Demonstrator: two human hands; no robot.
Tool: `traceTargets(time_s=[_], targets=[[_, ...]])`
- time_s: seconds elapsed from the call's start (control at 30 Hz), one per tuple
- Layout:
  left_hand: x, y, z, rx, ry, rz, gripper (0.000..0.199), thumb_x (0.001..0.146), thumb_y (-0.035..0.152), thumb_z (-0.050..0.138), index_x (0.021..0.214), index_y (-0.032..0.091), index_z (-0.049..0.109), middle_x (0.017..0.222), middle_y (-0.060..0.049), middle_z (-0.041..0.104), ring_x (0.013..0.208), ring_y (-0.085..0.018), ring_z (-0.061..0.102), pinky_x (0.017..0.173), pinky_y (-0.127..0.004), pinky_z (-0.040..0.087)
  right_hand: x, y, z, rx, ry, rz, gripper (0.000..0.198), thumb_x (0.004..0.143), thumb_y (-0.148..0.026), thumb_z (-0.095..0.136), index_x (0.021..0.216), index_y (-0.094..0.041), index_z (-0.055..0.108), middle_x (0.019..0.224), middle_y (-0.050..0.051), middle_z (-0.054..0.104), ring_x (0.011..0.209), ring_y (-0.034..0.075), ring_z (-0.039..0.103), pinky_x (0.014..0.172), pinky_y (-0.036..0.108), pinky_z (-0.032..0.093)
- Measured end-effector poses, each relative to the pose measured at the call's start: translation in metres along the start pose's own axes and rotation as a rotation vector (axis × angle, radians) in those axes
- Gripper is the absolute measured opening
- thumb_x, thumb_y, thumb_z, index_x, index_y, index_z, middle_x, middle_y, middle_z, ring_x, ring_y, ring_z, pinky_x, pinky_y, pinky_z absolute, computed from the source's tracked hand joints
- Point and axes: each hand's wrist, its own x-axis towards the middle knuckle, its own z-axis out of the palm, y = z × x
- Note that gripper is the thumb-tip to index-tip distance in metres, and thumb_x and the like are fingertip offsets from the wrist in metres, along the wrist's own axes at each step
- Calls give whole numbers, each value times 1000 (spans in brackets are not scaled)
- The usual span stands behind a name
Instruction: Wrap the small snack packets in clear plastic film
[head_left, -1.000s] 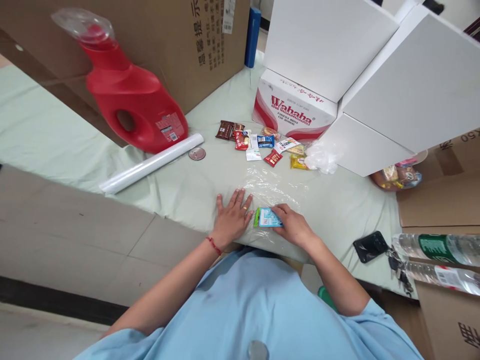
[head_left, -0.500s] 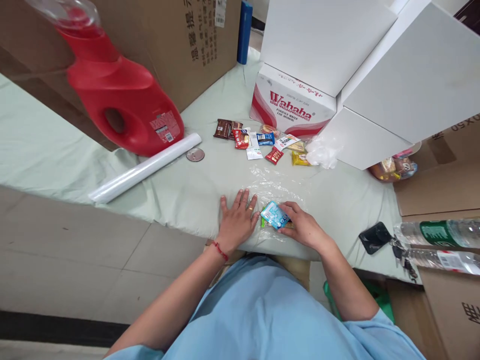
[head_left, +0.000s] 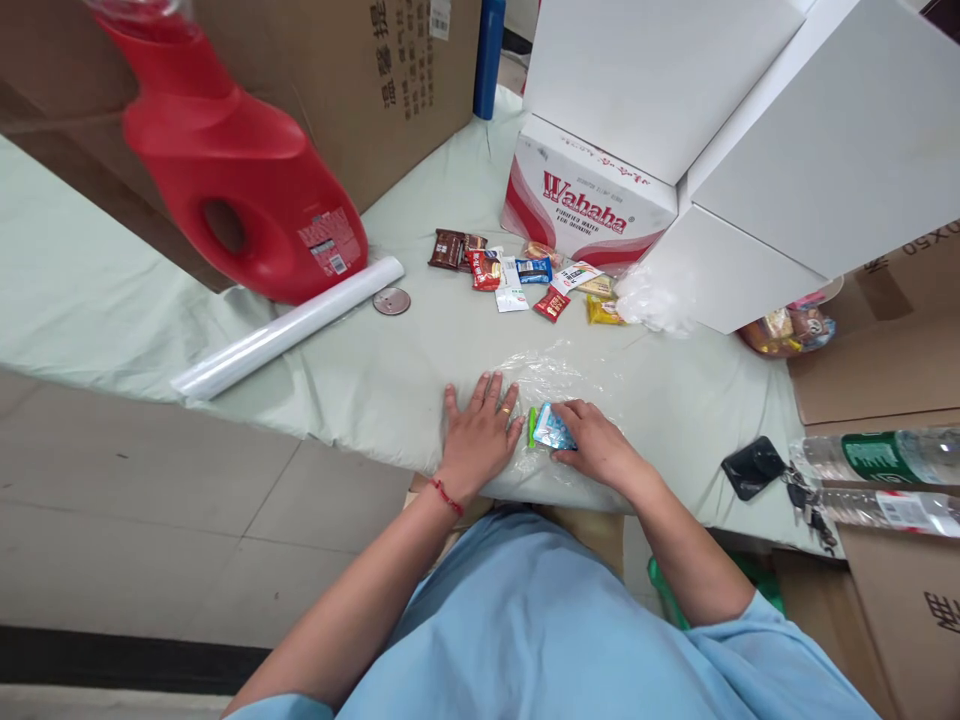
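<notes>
My left hand [head_left: 480, 435] lies flat with its fingers spread on the pale cloth, at the left edge of a sheet of clear plastic film [head_left: 577, 375]. My right hand [head_left: 596, 445] is curled over a small light-blue snack packet [head_left: 553, 428] and grips its right side. A green-edged packet [head_left: 532, 427] shows beneath the blue one, mostly covered. Both packets rest on the film, a short way right of my left fingertips.
Several small wrapped snacks [head_left: 514, 272] lie before a Wahaha carton [head_left: 585, 200]. Crumpled clear plastic [head_left: 656, 298] sits beside them. To the left are a white roll [head_left: 292, 328], a round metal disc [head_left: 391, 301] and a red jug [head_left: 247, 190]. A black phone-like object [head_left: 752, 468] and bottles [head_left: 885, 458] lie right.
My right hand has shifted slightly left over the light-blue packet, which now sits straighter and shows less of itself. My left hand stays flat in about the same place.
</notes>
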Motion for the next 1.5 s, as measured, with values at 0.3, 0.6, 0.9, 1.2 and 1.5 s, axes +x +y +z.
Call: traceTargets(time_s=[0.3, 0.6, 0.9, 1.2, 1.5], targets=[[0, 1, 0, 4, -6, -15, 58, 108, 45, 35, 161, 25, 44, 172, -13, 33, 161, -33, 28, 126, -76, 7, 0, 13, 4, 23, 14, -15, 72, 85, -18, 71, 153, -22, 49, 145, 14, 56, 132, 29, 52, 105, 38, 46], [2, 3, 4, 16, -17, -45, 62, 108, 46, 32, 164, 20, 38, 173, -13, 28, 162, -32, 27, 127, -74, 4, -10, 33, 3, 42, 54, 73, 66, 86, -27, 69, 149, -23, 53, 135, 12, 62, 112, 26, 64, 87, 32, 46], [2, 2, 7, 21, -1, -38, 62, 108, 46, 30, 165, 19, 37, 173, -13, 28, 162, -33, 26, 127, -75, 4, -1, 41, -25, 70, 191, 64, 66, 85, -29, 69, 148, -22, 53, 129, 11, 63, 110, 27, 64, 91, 33, 48], [2, 3, 2, 4, 8, -34, 61, 108, 46, 32, 163, 20, 41, 172, -13, 33, 161, -33, 28, 127, -75, 6, 42, 27, -9, 40, 91, -41, 69, 88, -34, 76, 152, -24, 50, 151, 14, 52, 131, 29, 58, 102, 37, 49], [2, 1, 6, 0, 22, -36, 62, 108, 47, 30, 163, 19, 40, 172, -13, 31, 161, -32, 28, 128, -73, 4, 48, 28, -4, 110, 133, -225, 62, 88, -22, 74, 147, -18, 56, 146, 15, 57, 132, 29, 54, 115, 43, 43]])
